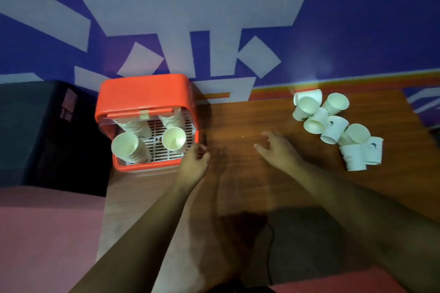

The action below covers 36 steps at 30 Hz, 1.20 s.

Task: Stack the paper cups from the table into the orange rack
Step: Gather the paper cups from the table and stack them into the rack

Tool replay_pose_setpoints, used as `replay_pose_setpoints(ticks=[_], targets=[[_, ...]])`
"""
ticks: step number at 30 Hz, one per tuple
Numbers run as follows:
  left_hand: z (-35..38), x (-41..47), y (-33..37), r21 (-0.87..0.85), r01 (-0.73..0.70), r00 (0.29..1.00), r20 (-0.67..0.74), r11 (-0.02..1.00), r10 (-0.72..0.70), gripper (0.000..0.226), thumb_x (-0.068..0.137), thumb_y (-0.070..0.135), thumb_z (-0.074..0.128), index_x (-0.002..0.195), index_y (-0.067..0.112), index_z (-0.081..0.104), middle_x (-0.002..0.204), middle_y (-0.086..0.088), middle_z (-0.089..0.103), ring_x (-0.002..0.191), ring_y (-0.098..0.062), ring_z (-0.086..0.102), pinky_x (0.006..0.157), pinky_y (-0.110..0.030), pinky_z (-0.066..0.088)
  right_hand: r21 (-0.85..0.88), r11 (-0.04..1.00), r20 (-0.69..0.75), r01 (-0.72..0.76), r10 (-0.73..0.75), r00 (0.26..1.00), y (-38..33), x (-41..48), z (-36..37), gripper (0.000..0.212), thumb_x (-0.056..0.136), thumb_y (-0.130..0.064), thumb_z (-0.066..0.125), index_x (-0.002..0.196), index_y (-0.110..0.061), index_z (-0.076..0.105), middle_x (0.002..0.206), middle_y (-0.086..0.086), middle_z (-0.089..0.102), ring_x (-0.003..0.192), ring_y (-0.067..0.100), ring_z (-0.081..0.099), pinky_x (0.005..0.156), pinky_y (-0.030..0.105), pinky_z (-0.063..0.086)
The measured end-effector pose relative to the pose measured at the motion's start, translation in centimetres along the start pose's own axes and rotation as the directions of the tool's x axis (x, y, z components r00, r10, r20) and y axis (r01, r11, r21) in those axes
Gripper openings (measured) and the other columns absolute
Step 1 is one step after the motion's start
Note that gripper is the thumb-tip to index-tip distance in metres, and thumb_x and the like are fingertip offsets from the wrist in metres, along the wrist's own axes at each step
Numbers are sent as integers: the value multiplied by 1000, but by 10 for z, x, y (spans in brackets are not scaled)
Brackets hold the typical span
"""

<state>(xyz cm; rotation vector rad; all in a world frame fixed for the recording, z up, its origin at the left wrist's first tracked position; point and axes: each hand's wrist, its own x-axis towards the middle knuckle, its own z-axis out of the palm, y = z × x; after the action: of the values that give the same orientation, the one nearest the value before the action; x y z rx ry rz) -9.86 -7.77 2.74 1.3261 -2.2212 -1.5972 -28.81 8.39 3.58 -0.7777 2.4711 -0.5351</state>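
The orange rack (142, 93) stands at the table's left end, open toward me, with several stacks of white paper cups (125, 146) inside on a white slatted floor. A heap of loose paper cups (333, 126) lies on its sides at the table's right. My left hand (194, 162) rests at the rack's front right corner, fingers curled against its edge, holding no cup. My right hand (277, 150) hovers over the middle of the table, fingers spread and relaxed, empty, a short way left of the loose cups.
The wooden table (238, 188) runs from the rack to the right edge of view. A black box (42, 131) sits left of the rack. A blue wall with white shapes rises behind. A dark cable (270, 245) hangs at the near table edge.
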Motion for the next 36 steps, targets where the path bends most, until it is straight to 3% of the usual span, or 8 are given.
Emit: replay_pose_setpoints(ticks=[10, 13, 17, 23, 26, 29, 33, 36], targets=[[193, 45, 121, 189, -186, 927, 359, 964, 109, 20, 94, 32, 61, 97, 13, 56, 93, -6, 65, 91, -29, 63, 77, -34, 46, 16, 975, -278, -222, 218, 936, 182, -11, -107, 44, 86, -34, 68, 120, -6, 59, 117, 12, 64, 109, 27, 60, 94, 35, 47], [251, 55, 140, 217, -204, 908, 408, 955, 101, 22, 96, 30, 60, 105, 11, 53, 101, -6, 60, 102, -29, 60, 76, -29, 38, 61, 945, -287, -321, 325, 901, 231, -8, -120, 52, 85, -31, 69, 127, -4, 55, 128, 18, 55, 119, 32, 54, 99, 36, 45], [311, 70, 161, 223, -205, 939, 319, 953, 128, 47, 93, 30, 64, 130, 5, 48, 129, -18, 52, 124, -34, 48, 97, -35, 40, 105, 912, -317, -397, 409, 856, 279, 2, -124, 67, 85, -38, 70, 141, -15, 40, 142, 15, 38, 123, 31, 50, 97, 35, 45], [340, 103, 180, 477, -227, 950, -85, 849, 302, 83, 84, 42, 73, 147, 6, 34, 145, -25, 31, 130, -42, 34, 106, -47, 34, 73, 938, -234, -338, 346, 909, 302, 48, -123, 102, 73, -58, 74, 152, -20, 23, 154, 8, 30, 142, 28, 30, 113, 42, 34], [340, 133, 171, 546, -240, 951, -33, 802, 307, 89, 81, 44, 75, 152, 14, 30, 152, -23, 28, 136, -41, 31, 108, -49, 35, -85, 959, -266, -270, 239, 934, 306, 64, -116, 95, 74, -61, 71, 149, -19, 29, 154, 2, 35, 142, 27, 27, 116, 40, 22], [340, 154, 161, 532, -289, 953, 85, 796, 289, 75, 82, 35, 73, 145, 14, 38, 150, -16, 34, 134, -39, 36, 103, -50, 41, -138, 968, -334, -210, 154, 930, 310, 71, -106, 84, 72, -59, 72, 140, -17, 44, 142, 2, 51, 136, 23, 39, 116, 38, 25], [334, 163, 158, 452, -328, 942, 84, 829, 326, 65, 85, 19, 68, 143, 11, 42, 141, -15, 41, 128, -39, 43, 97, -47, 43, -114, 983, -377, -142, 89, 922, 309, 72, -107, 73, 70, -53, 74, 129, -15, 54, 129, 3, 62, 124, 23, 53, 112, 38, 32], [321, 159, 160, 433, -326, 938, 33, 841, 346, 76, 84, 26, 72, 149, 19, 35, 138, -13, 43, 128, -37, 44, 96, -49, 45, -52, 989, -365, -136, 108, 925, 296, 71, -119, 70, 73, -50, 75, 131, -17, 52, 129, 0, 60, 123, 20, 51, 109, 34, 33]])
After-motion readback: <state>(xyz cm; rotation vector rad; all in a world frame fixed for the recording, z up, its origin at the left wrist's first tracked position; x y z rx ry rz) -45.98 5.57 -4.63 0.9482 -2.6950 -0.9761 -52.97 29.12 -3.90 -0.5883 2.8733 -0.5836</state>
